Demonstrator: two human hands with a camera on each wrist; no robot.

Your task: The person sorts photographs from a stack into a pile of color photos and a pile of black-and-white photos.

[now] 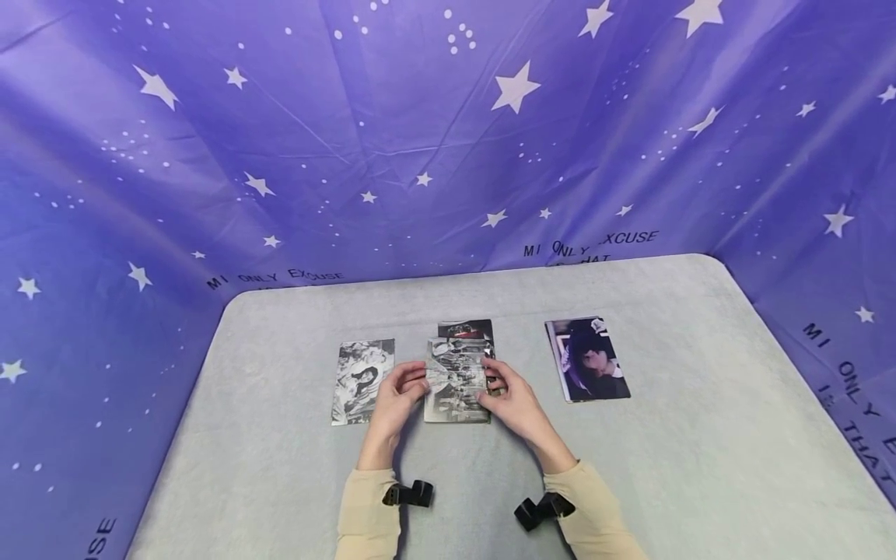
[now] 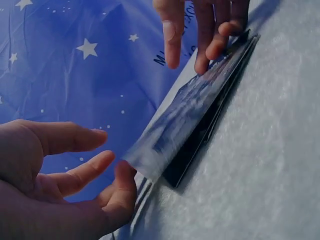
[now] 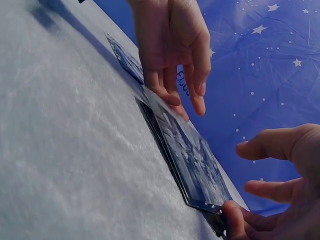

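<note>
A black-and-white photo card (image 1: 458, 381) lies over a darker photo card (image 1: 467, 329) in the middle of the table, covering most of it. My left hand (image 1: 397, 400) is at the left edge of the upper card, a fingertip touching its corner in the left wrist view, other fingers spread apart. My right hand (image 1: 514, 400) touches the opposite edge, its fingers also spread apart. In the left wrist view, the upper card (image 2: 185, 110) is tilted, with a gap over the dark cards (image 2: 187, 155). The right wrist view shows the stack's edge (image 3: 167, 155).
Another black-and-white photo card (image 1: 360, 381) lies left of my left hand. To the right lies a small stack topped by a coloured photo (image 1: 591, 362). A grey cloth covers the table (image 1: 266, 482); a purple star-patterned curtain (image 1: 392, 117) stands behind and at both sides.
</note>
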